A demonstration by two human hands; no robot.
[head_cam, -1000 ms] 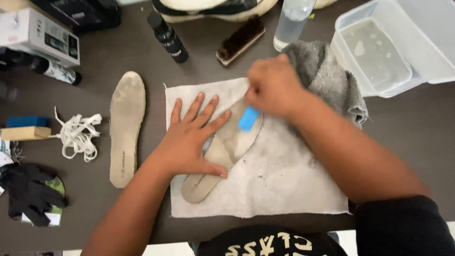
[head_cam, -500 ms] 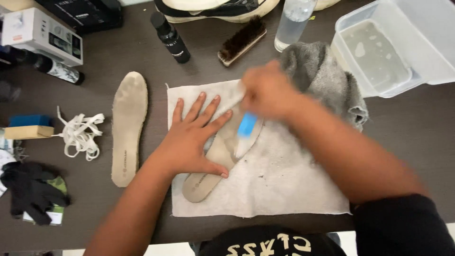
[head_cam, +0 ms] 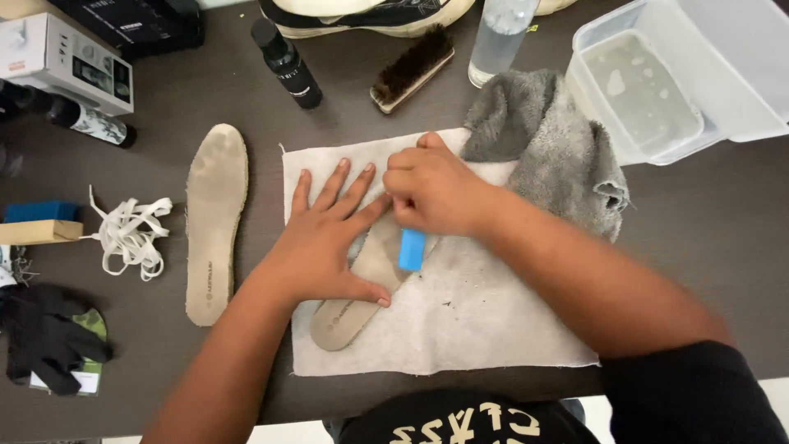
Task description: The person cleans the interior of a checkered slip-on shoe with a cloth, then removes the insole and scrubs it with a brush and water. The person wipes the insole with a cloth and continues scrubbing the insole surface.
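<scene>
Here, seen from above, two bare hands work over a dark surface (head_cam: 723, 230).

Left hand: the left hand (head_cam: 325, 242) lies flat, fingers spread wide and gripping nothing, pressing down on the middle of a tan insole (head_cam: 353, 300).
Right hand: the right hand (head_cam: 436, 191) has its grip closed around a small blue brush (head_cam: 411, 249), whose blue end shows below the fingers and touches the insole.
Insole in hand: it lies on a white cloth (head_cam: 485, 321) near the centre of the view, heel toward 7 o'clock, toe hidden under the hands toward 1 o'clock.
Second insole: a matching tan insole (head_cam: 214, 218) lies on the bare surface at 9 o'clock from the cloth, just beside its edge.
Grey towel: a crumpled grey towel (head_cam: 551, 148) sits at 2 o'clock from the hands, overlapping the cloth's far corner.
Tub: a clear plastic tub (head_cam: 649, 90) of cloudy water stands at 2 o'clock, beyond the towel.
Far edge: at 12 o'clock lie a wooden brush (head_cam: 411, 70), a black bottle (head_cam: 288, 64) and a clear bottle (head_cam: 497, 41).
Left side: white laces (head_cam: 127, 234) lie at 9 o'clock, black gloves (head_cam: 49, 337) at 8 o'clock.
</scene>
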